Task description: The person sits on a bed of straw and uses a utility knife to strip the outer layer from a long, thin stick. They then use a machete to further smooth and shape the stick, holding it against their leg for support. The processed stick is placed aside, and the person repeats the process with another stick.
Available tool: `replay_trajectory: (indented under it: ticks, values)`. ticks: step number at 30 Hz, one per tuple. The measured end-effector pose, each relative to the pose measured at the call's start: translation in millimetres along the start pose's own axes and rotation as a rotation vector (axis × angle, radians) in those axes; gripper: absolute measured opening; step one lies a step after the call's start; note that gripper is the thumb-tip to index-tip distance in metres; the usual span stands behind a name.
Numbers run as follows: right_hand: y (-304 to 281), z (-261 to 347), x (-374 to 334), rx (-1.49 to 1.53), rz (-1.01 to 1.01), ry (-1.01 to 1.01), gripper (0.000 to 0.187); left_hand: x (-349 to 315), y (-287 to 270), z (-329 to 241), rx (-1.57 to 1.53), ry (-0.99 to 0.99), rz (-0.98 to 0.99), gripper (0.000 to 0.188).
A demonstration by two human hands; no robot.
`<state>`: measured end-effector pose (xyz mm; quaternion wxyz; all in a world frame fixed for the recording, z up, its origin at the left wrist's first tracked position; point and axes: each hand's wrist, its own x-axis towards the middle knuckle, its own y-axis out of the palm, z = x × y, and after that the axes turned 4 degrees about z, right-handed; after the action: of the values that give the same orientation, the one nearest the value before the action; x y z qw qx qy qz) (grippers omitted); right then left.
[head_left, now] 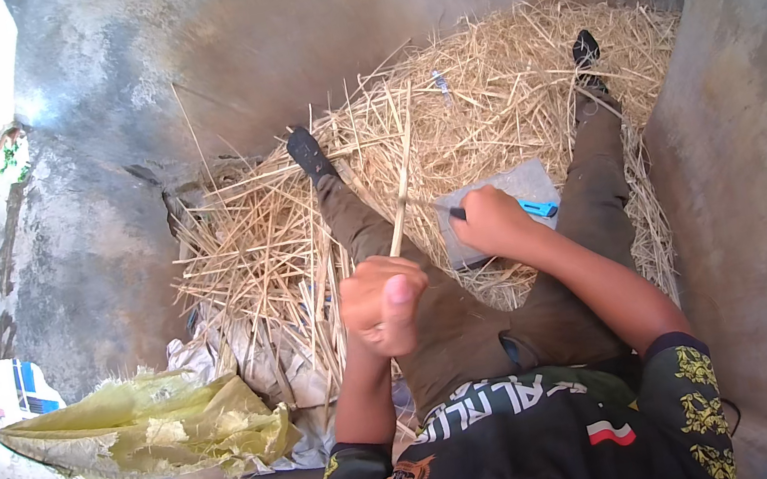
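Observation:
My left hand [384, 305] is closed in a fist round a pale straw stalk [402, 180], which slants up and away between my legs. My right hand [494, 221] grips a knife by its dark handle [457, 214]. Its thin blade points left and reaches the stalk; whether it touches is too blurred to tell. Just beyond my right wrist, a blue cutter [539, 207] shows over a grey slab [526, 180], partly hidden by my hand.
Loose straw [494, 109] covers the floor around my outstretched legs. A torn yellow-green sack [152, 430] lies at the left, near a white and blue bag [18, 387]. Concrete walls [316, 17] close in ahead and at the right.

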<state>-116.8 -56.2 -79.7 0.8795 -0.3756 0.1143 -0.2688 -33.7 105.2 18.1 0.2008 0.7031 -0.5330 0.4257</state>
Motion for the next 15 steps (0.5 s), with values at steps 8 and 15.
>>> replay_trajectory:
  ticks: [8, 15]
  values:
    - [-8, 32, -11, 0.138, -0.182, -0.379, 0.027, 0, -3, 0, 0.058, 0.024, -0.012, 0.052]
    - [-18, -16, 13, 0.260, -0.178, 0.074, 0.031, 7, -10, -48, -0.133, 0.086, -0.010, 0.046]
